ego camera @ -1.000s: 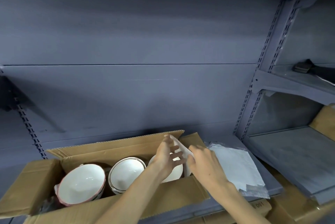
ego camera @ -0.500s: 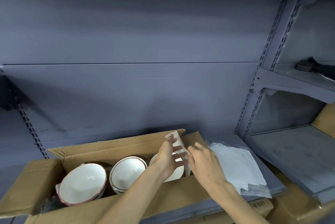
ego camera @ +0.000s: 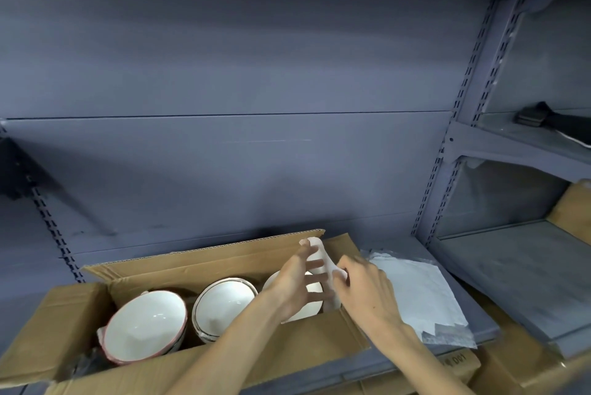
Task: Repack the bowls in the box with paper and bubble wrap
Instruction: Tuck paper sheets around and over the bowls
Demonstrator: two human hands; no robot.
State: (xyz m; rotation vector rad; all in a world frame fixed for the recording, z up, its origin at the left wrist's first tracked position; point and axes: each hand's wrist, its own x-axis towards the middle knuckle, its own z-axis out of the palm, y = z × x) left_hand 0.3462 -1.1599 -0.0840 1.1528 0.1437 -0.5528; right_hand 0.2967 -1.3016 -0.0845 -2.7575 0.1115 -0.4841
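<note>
While both hands (ego camera: pixel 332 282) pinch it, paper (ego camera: pixel 319 258) stands above the box (ego camera: pixel 224 263).

A dark print reading roughly "D01" stands on the lower carton (ego camera: pixel 460 362) at five o'clock; nothing else is legible.
</note>
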